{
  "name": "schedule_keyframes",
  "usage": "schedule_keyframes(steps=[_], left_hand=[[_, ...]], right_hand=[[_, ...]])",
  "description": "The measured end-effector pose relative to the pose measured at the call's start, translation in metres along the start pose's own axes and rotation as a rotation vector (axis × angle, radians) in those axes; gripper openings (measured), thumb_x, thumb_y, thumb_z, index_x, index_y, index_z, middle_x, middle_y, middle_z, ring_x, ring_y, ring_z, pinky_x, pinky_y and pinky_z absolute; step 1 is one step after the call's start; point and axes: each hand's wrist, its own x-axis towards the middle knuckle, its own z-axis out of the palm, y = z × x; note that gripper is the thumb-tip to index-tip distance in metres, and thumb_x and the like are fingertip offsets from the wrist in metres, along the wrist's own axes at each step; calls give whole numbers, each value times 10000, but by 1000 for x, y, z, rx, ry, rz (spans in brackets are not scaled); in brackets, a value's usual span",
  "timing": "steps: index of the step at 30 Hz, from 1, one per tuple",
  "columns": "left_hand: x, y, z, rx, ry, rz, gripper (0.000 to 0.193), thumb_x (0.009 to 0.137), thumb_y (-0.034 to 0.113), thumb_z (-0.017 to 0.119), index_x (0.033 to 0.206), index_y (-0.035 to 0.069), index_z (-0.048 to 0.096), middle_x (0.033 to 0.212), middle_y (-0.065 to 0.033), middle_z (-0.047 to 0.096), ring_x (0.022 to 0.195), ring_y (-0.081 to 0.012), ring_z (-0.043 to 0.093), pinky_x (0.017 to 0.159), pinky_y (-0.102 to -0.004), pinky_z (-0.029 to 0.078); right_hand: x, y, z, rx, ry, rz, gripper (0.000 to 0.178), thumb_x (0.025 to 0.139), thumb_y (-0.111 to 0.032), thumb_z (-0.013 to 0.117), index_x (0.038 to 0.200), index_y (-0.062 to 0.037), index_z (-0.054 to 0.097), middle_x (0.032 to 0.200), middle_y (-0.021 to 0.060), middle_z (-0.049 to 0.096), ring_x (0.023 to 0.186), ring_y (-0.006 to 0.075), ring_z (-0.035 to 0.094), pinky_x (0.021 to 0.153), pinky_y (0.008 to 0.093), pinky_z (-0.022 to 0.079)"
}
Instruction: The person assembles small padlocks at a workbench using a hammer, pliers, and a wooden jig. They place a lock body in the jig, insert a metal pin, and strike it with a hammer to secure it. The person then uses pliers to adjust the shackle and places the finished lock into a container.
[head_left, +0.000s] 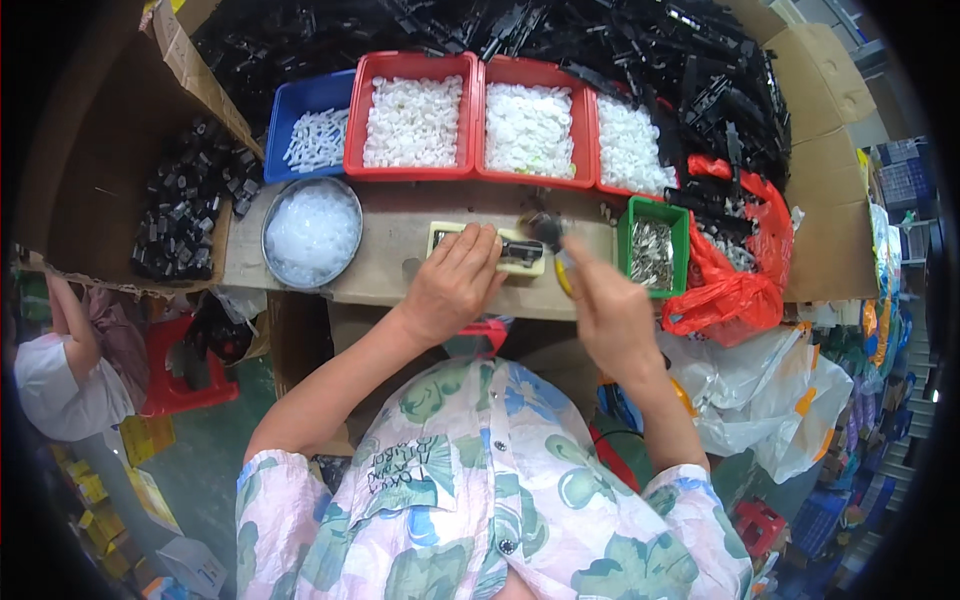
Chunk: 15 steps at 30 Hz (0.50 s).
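Observation:
On the cardboard-covered bench top, a cream block holds a black plastic part. My left hand has its fingers pressed together over the left end of the part and the block, gripping them there. In my closed right hand is a hammer with a dark head and a yellow-and-black handle, smeared by motion. Its head hovers close to the right end of the block; whether it touches cannot be made out.
Behind are a blue bin of white pegs and red bins of small white pieces. A round metal bowl stands left; a green tray of metal pieces and a red plastic bag lie right. Black parts are heaped behind.

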Motion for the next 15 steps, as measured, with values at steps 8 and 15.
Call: schedule_keyframes(steps=[8, 15], left_hand=[[2, 4, 0, -43, -14, -49, 449, 811, 151, 760, 1165, -94, 633, 1247, -226, 618, 1171, -371, 604, 964, -447, 494], [-1, 29, -11, -101, -14, -106, 489, 797, 114, 750, 1212, -95, 600, 1325, -226, 561, 1233, -378, 554, 1000, -446, 484]], right_hand=[[-9, 11, 9, -68, -179, 153, 389, 951, -85, 622, 1330, -27, 556, 924, 240, 689, 785, 444, 668, 645, 502, 529], [27, -17, -8, 162, 167, -115, 453, 917, -28, 640, 1360, -1, 551, 1013, 253, 693, 812, 398, 697, 663, 447, 546]])
